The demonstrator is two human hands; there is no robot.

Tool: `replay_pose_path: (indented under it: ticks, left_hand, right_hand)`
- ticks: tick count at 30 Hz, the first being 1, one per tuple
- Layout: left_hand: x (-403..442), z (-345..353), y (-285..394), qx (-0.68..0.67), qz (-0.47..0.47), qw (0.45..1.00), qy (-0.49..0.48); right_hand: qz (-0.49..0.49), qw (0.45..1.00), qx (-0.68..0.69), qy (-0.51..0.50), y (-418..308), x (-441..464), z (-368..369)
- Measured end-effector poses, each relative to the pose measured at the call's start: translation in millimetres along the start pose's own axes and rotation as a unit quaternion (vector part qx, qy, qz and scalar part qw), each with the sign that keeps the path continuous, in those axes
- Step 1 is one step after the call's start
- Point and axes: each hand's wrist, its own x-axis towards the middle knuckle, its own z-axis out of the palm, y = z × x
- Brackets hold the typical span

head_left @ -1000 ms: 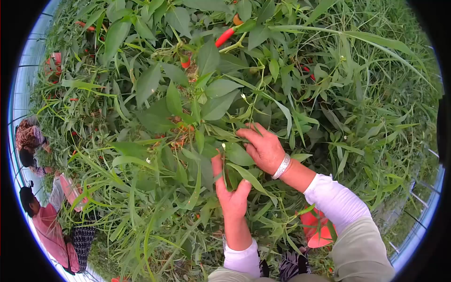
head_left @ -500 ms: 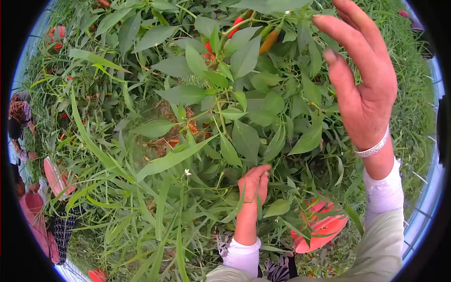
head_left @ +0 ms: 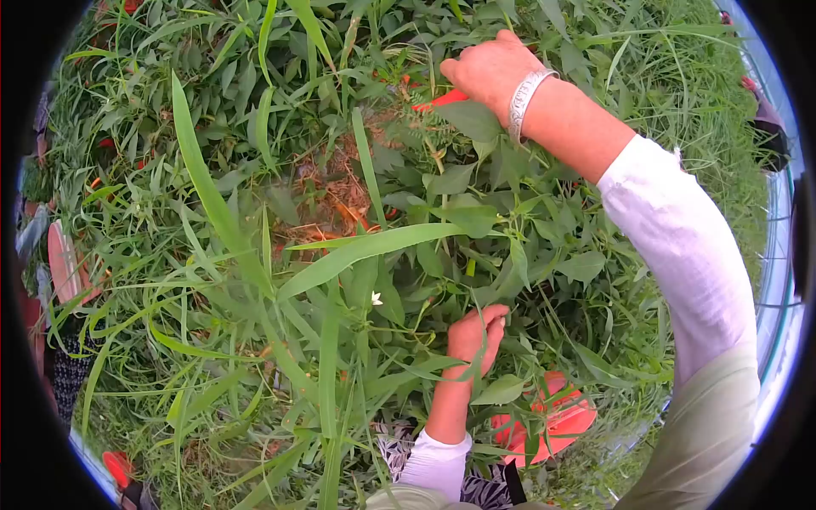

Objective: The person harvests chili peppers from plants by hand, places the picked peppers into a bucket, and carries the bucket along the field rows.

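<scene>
My right hand [head_left: 495, 75], with a silver bangle at the wrist, is closed at the top of a leafy chili pepper plant [head_left: 450, 183]. Its fingertips are hidden behind the back of the hand. A red chili pepper [head_left: 442, 100] pokes out from beneath this hand; whether the fingers grip it or a stem, I cannot tell. Lower down, my left hand [head_left: 476, 340] is curled among the leaves at the plant's base, its fingers pressed together. Whatever lies inside it is hidden. A small white flower [head_left: 376, 298] shows to its left.
A red container [head_left: 557, 432] stands by my legs, partly behind leaves. Long grass blades [head_left: 208, 183] cross the foreground. Orange-red peppers [head_left: 350, 214] lie on bare soil left of the plant. At the left edge, a person's patterned clothing [head_left: 75, 374] shows beside a pinkish container [head_left: 68, 263].
My right hand has come down and left from its raised, open pose and closed at the plant top. The left hand stays low among the leaves. The whole view has shifted slightly.
</scene>
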Motion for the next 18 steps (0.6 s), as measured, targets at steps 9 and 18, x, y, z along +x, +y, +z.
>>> replay_pose_path:
  ticks: [9,18]
  left_hand:
    - [4,8,13,-0.018,-0.044,0.999,0.006]
    - [11,10,10,-0.082,-0.071,0.994,-0.011]
  right_hand:
    - [-0.228,0.374,0.888,0.139,76,-80,-44]
    - [0.202,0.495,0.800,0.273,137,17,4]
